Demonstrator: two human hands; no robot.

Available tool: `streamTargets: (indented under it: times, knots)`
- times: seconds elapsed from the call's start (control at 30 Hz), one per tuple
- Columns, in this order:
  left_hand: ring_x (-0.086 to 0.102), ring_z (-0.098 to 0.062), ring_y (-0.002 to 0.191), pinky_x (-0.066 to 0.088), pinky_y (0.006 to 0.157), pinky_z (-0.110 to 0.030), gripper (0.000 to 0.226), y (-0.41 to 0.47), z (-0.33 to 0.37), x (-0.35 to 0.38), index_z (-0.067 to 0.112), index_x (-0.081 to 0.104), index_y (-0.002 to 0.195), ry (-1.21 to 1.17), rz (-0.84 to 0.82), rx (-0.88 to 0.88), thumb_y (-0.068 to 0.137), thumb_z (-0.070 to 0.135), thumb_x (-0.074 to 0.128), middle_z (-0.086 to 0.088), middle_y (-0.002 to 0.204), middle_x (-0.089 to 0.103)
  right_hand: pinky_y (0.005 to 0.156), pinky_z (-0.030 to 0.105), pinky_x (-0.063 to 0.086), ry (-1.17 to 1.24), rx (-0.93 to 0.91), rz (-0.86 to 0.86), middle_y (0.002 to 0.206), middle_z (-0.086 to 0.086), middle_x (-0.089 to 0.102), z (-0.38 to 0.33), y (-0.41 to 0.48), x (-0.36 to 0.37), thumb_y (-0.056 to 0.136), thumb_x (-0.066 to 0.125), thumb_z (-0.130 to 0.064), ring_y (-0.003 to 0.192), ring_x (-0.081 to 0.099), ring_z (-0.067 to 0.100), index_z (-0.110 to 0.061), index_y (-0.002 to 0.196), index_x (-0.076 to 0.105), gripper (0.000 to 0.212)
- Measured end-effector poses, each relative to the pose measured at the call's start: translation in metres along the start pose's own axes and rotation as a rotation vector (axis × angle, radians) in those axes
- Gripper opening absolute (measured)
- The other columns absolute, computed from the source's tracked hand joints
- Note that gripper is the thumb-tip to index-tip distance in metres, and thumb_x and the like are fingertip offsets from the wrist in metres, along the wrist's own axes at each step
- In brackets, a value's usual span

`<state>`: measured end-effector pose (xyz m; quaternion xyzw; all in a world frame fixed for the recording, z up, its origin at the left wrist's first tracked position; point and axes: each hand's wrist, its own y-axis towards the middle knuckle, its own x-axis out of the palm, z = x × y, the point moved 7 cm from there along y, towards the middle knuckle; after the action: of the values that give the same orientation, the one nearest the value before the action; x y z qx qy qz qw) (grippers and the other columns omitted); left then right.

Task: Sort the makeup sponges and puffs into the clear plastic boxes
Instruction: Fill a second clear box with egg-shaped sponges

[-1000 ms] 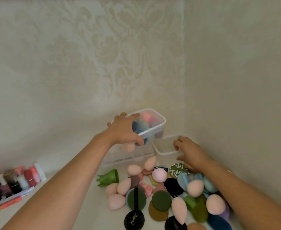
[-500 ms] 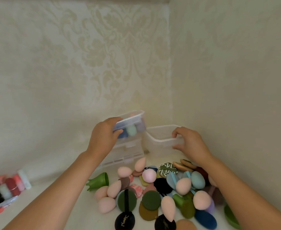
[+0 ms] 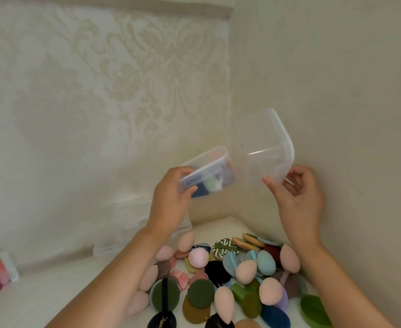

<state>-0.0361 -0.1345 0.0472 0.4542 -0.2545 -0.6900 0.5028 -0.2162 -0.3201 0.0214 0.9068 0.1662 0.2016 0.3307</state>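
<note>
Head view: above the sponge pile (image 3: 230,280), the left hand (image 3: 171,202) grips a part-filled box (image 3: 209,171), and the right hand (image 3: 298,202) pinches an empty box (image 3: 261,143) by its rim. Laying out boxes, I'd guess; next, both need setting upright beside the pile.

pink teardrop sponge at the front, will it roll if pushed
Likely yes: the pink teardrop sponge is rounded and lies on its side against a flat green puff. Its tapered end would probably make it curve, not run straight. It looks like foam, so probably light.
</note>
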Motion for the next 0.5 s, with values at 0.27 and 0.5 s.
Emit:
streamTargets:
  times: [0.27, 0.5]
  knots:
    - [0.055, -0.016, 0.098, 0.036, 0.079, -0.017, 0.032, 0.000, -0.008, 0.047, 0.011, 0.055, 0.101, 0.071, -0.071, 0.035, 0.075, 0.001, 0.070, 0.000, 0.105, 0.058, 0.083, 0.022, 0.054, -0.004, -0.073, 0.069, 0.102, -0.010, 0.066, -0.007, -0.008, -0.023, 0.076, 0.077, -0.019, 0.101, 0.065, 0.010, -0.047, 0.087, 0.057, 0.036]
    - [0.055, -0.022, 0.097, 0.044, 0.077, -0.035, 0.025, -0.013, -0.021, 0.093, 0.013, 0.054, 0.099, 0.208, -0.326, -0.079, 0.078, 0.008, 0.066, -0.004, 0.104, 0.057, 0.079, 0.014, 0.051, -0.034, -0.129, 0.038, 0.094, -0.024, 0.066, -0.024, -0.002, -0.023, 0.077, 0.076, -0.015, 0.095, 0.063, -0.003, -0.041, 0.087, 0.055, 0.035]
